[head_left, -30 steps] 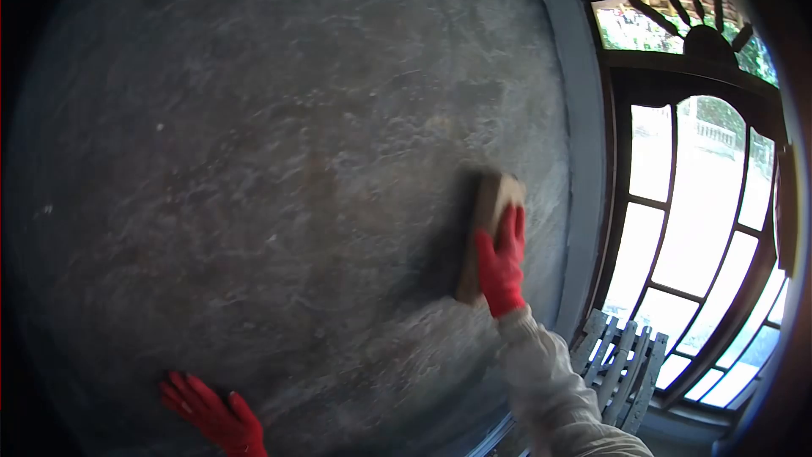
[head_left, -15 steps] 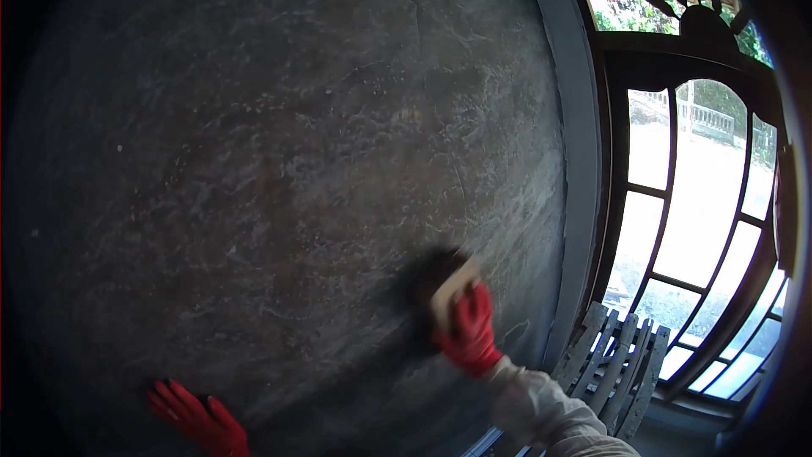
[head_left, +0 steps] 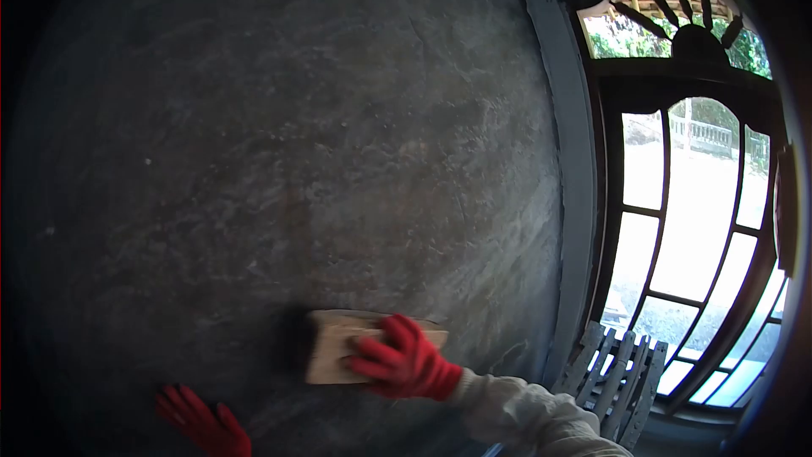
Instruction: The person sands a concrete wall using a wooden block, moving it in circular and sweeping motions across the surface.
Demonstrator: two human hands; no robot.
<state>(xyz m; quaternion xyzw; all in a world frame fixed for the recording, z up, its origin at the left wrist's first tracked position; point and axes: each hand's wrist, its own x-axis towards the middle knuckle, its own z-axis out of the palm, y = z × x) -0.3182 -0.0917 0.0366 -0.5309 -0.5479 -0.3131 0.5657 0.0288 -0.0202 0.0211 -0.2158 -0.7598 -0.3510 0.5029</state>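
My right hand point(head_left: 406, 361), in a red glove, grips a pale wooden float point(head_left: 332, 348) against the dark grey wall point(head_left: 288, 178). The float lies nearly level, and its face toward the wall is hidden. At the lower left, my left hand point(head_left: 203, 423), also in a red glove, rests on the wall with its fingers stretched out and holds nothing. The wall surface is rough, with pale streaks and small specks.
A grey upright strip point(head_left: 571, 178) edges the wall on the right. Beyond it stands a dark wooden window frame point(head_left: 658, 237) with bright panes. A slatted wooden bench or rack point(head_left: 616, 381) stands below the window at the lower right.
My right hand has moved left and down with the float, which has turned from steeply tilted to nearly level. My left hand stays about where it was. The view has shifted slightly.
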